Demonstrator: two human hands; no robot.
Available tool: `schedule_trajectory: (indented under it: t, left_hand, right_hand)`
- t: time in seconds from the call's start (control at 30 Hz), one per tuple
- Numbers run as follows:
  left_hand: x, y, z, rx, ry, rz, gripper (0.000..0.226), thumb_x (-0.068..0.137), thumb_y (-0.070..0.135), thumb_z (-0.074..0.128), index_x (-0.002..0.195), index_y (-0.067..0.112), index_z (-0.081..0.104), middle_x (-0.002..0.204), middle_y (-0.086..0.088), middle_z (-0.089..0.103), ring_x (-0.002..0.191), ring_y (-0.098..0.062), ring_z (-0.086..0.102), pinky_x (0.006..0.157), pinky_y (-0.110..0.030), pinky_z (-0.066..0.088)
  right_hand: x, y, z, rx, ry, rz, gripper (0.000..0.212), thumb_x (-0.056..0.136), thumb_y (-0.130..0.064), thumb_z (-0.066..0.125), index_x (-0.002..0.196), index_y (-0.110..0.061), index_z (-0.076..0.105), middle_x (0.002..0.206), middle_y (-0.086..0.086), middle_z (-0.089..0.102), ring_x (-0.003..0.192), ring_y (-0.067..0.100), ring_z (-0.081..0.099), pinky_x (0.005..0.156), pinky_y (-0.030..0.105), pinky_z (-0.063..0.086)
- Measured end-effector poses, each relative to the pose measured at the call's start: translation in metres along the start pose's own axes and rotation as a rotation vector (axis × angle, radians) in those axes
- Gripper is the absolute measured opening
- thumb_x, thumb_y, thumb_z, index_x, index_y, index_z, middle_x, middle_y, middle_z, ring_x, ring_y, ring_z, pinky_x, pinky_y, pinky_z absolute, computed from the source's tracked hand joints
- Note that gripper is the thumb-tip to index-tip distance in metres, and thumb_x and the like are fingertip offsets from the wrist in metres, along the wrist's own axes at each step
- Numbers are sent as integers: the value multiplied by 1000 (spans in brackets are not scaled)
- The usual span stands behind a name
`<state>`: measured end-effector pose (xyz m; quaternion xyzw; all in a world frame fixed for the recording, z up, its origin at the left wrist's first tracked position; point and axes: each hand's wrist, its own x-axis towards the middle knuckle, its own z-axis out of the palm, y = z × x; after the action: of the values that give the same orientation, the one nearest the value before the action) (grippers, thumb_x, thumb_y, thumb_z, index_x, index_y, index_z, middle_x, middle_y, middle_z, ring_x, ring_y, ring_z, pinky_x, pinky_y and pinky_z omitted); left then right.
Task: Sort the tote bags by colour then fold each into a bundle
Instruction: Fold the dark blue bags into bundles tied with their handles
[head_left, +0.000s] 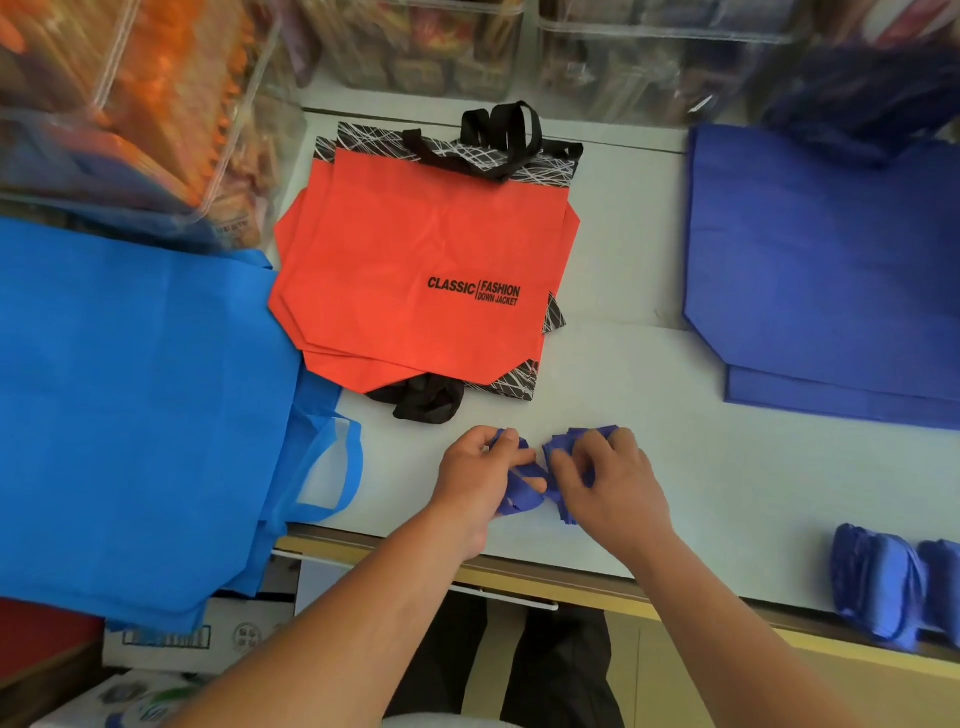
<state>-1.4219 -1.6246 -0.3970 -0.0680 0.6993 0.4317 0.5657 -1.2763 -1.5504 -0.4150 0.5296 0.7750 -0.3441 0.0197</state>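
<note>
Indigo tote bag (523, 480), folded small, lies on the white desk (701, 467). The left grip (475, 475) pinches one end and the right grip (613, 483) curls over the other. Red totes (415, 260) lie just beyond both grips, and finished indigo bundles (878, 587) lie well right of them.

A shop: clear bins (156, 104) of packaged goods behind a white counter (649, 364).
</note>
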Motion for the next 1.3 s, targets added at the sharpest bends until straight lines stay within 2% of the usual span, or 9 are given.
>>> schedule_trajectory:
  t: [0.07,0.13,0.23,0.4,0.53,0.7,0.9,1.13,1.3]
  left_hand:
    - [2,-6,2,14,49,17,15,103,35,61,106,21,67,97,1,79,81,-25,77,73,-40,61]
    - [4,-9,3,64,82,45,14,102,36,62,103,25,70,95,1,77,79,-21,73,63,-34,60]
    - [7,-7,5,97,66,50,15,104,34,59,104,25,71,95,-4,75,83,-28,74,61,-34,61]
    - [7,3,6,101,38,33,16,107,30,54,104,19,67,90,-2,79,85,-29,77,76,-49,65]
    - [3,11,5,158,3,38,17,107,29,53,102,16,63,89,-6,79,85,-31,77,70,-49,65]
    - [-11,32,9,164,-65,28,20,106,31,54,102,14,63,83,-5,74,72,-24,72,66,-49,65]
    - [-50,60,15,257,-300,158,23,107,34,52,102,14,62,92,-4,67,76,-16,67,71,-48,65]
    - [-92,83,43,259,-282,294,20,108,32,52,104,16,64,114,-18,65,73,-20,69,74,-46,65]
    - [-110,77,76,229,-244,306,31,95,52,67,105,22,68,127,1,57,87,-12,73,78,-37,65]
  right_hand:
    - [-5,6,-8,173,45,45,14,94,-29,67,93,-23,53,104,-4,44,79,13,54,64,27,45]
    - [-10,11,-17,251,109,201,40,87,-32,79,114,-21,51,118,-3,42,88,10,55,69,22,45]
    - [-6,19,-22,137,52,438,84,74,-59,84,137,-16,48,123,1,52,107,22,58,81,35,49]
    - [4,13,-19,398,-92,448,60,79,-47,85,123,-20,55,101,-6,64,86,14,63,69,30,50]
    - [-1,8,-35,529,-132,240,27,84,-23,83,100,-27,62,94,-6,67,83,16,64,66,25,50]
    - [-21,1,-60,437,-121,-118,39,78,-21,87,105,-35,63,96,-12,69,90,13,66,76,28,53]
    - [-17,-19,-104,304,-97,-279,29,74,-26,88,95,-36,69,85,-14,68,80,14,63,69,43,56]
    - [-11,-15,-136,84,40,-615,34,69,-8,87,94,-23,69,84,-10,59,76,15,51,62,31,46]
    - [-12,-3,-153,141,-2,-628,42,74,-8,84,109,-29,72,88,-7,58,81,12,54,64,27,47]
